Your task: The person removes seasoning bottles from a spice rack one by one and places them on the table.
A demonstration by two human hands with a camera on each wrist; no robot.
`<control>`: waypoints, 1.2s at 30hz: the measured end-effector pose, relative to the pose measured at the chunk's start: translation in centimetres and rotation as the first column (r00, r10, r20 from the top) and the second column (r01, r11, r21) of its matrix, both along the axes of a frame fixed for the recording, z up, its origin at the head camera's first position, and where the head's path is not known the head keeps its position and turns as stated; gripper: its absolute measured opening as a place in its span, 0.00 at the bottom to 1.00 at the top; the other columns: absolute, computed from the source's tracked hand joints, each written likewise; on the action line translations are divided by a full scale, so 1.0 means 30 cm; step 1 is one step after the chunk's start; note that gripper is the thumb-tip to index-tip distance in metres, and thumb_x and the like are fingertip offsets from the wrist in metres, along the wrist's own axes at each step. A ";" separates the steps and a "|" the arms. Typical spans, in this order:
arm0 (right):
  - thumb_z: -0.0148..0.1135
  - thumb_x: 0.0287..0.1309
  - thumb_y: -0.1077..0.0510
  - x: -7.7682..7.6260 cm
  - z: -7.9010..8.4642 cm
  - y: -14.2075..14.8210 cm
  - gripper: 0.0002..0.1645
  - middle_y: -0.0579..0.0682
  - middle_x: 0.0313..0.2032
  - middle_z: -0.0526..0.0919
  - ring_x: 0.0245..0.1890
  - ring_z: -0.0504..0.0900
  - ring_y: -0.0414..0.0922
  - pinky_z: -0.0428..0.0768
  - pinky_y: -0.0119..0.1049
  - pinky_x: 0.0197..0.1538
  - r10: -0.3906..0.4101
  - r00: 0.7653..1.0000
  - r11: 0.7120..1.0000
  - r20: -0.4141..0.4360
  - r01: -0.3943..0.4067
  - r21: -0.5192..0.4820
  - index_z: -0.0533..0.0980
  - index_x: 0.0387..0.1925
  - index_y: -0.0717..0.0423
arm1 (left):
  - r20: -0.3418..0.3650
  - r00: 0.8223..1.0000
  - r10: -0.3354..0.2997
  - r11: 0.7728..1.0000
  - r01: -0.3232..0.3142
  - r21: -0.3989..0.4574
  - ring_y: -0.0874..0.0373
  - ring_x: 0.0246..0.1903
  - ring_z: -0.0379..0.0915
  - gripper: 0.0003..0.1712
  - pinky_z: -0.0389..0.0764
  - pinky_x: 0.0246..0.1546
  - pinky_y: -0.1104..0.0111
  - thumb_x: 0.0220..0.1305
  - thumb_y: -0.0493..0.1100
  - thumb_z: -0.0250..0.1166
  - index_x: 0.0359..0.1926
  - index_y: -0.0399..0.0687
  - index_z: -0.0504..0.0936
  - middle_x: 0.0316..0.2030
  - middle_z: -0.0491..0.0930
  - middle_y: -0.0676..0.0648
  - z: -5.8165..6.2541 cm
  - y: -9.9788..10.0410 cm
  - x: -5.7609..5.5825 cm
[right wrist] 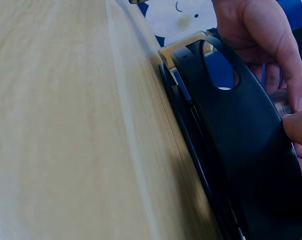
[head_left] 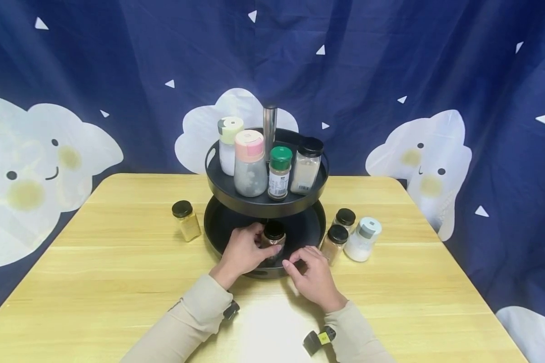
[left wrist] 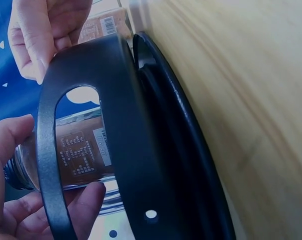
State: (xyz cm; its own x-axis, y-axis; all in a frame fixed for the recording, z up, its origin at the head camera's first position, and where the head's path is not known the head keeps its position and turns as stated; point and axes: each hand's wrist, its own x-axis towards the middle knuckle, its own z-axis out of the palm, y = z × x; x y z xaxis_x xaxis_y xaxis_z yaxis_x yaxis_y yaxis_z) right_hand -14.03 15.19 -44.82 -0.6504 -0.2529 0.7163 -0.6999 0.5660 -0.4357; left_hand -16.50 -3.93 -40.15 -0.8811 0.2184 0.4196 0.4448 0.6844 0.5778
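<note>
My left hand (head_left: 247,250) reaches into the lower tray (head_left: 306,229) of a black two-tier round stand and grips a spice jar (head_left: 273,237) with a black lid. Through the tray's handle slot, the left wrist view shows the jar's reddish-brown contents (left wrist: 81,150) and printed label, with thumb and fingers around it. At the front right of the same tray is my right hand (head_left: 312,275), its thumb (right wrist: 297,127) at the rim and curled fingers on the inner side.
The upper tray (head_left: 263,204) holds two shakers, a green-capped bottle (head_left: 279,174), a black-lidded jar (head_left: 307,166) and a tall silver cylinder (head_left: 270,128). A yellow spice jar (head_left: 187,222) stands left; two black-lidded jars (head_left: 334,243) and a white shaker (head_left: 362,241) stand right. A patterned curtain hangs behind.
</note>
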 end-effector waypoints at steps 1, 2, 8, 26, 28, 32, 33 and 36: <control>0.69 0.47 0.58 0.000 0.000 0.000 0.09 0.42 0.21 0.80 0.28 0.75 0.40 0.75 0.37 0.32 -0.001 1.000 1.000 -0.001 0.001 0.000 0.75 0.21 0.50 | 0.000 1.000 0.003 1.000 -0.003 0.001 0.61 0.19 0.70 0.21 0.73 0.18 0.70 0.44 0.55 0.74 0.24 0.48 0.74 0.19 0.77 0.51 0.001 -0.001 0.000; 0.69 0.46 0.58 0.000 0.000 0.000 0.09 0.42 0.21 0.80 0.28 0.75 0.40 0.75 0.37 0.32 -0.001 1.000 1.000 -0.001 0.001 0.000 0.75 0.21 0.50 | -0.002 1.000 0.004 1.000 -0.004 0.004 0.61 0.19 0.70 0.21 0.73 0.18 0.69 0.44 0.55 0.74 0.23 0.48 0.74 0.19 0.77 0.51 0.003 -0.002 0.000; 0.69 0.46 0.58 0.002 0.003 -0.001 0.09 0.42 0.21 0.79 0.28 0.75 0.40 0.75 0.37 0.32 -0.002 1.000 1.000 0.002 0.002 0.000 0.75 0.21 0.50 | -0.004 1.000 0.016 1.000 -0.016 0.006 0.62 0.20 0.73 0.21 0.76 0.19 0.69 0.44 0.55 0.75 0.23 0.49 0.74 0.19 0.79 0.52 0.006 -0.008 -0.002; 0.69 0.46 0.59 -0.002 -0.005 0.001 0.09 0.42 0.20 0.79 0.28 0.76 0.41 0.75 0.37 0.33 0.001 1.000 1.000 0.002 -0.002 0.004 0.74 0.21 0.50 | -0.060 0.998 0.024 0.999 -0.022 0.026 0.63 0.17 0.69 0.21 0.71 0.15 0.70 0.42 0.53 0.76 0.20 0.48 0.73 0.15 0.75 0.52 0.014 -0.051 -0.013; 0.69 0.47 0.59 -0.002 -0.005 0.000 0.09 0.42 0.20 0.80 0.28 0.76 0.41 0.75 0.37 0.32 0.003 1.000 1.000 0.002 -0.003 0.008 0.75 0.21 0.50 | -0.061 0.998 0.030 0.999 -0.028 0.030 0.63 0.17 0.69 0.21 0.71 0.15 0.70 0.42 0.53 0.76 0.20 0.48 0.73 0.15 0.76 0.51 0.015 -0.059 -0.015; 0.69 0.46 0.58 -0.001 -0.004 0.000 0.09 0.42 0.20 0.80 0.28 0.76 0.41 0.75 0.37 0.32 -0.003 1.000 1.000 0.006 0.002 0.008 0.75 0.21 0.50 | -0.063 0.997 0.042 0.999 -0.040 0.030 0.63 0.17 0.70 0.20 0.73 0.16 0.69 0.41 0.52 0.76 0.20 0.48 0.74 0.16 0.77 0.51 0.021 -0.072 -0.019; 0.69 0.46 0.58 0.000 -0.003 0.001 0.09 0.42 0.20 0.80 0.28 0.76 0.41 0.75 0.37 0.32 -0.005 1.000 1.000 0.011 0.005 0.008 0.75 0.21 0.50 | -0.062 0.997 0.043 0.999 -0.042 0.028 0.63 0.17 0.71 0.20 0.73 0.16 0.69 0.42 0.52 0.76 0.20 0.48 0.74 0.16 0.78 0.51 0.023 -0.076 -0.020; 0.69 0.46 0.57 0.001 -0.003 0.002 0.09 0.42 0.21 0.80 0.29 0.76 0.41 0.75 0.37 0.33 -0.011 1.000 1.000 0.027 0.011 0.007 0.75 0.21 0.50 | -0.056 0.997 0.048 0.999 -0.047 0.022 0.63 0.18 0.71 0.19 0.73 0.16 0.69 0.42 0.53 0.76 0.21 0.48 0.75 0.16 0.78 0.51 0.028 -0.089 -0.023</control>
State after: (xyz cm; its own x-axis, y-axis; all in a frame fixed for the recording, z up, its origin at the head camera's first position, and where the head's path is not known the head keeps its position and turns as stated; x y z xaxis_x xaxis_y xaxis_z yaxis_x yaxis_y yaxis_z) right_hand -13.99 15.24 -44.92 -0.6720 -0.2505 0.6969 -0.6817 0.5769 -0.4500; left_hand -17.19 -6.60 -39.32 -0.8648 0.1676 0.4733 0.4446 0.6936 0.5668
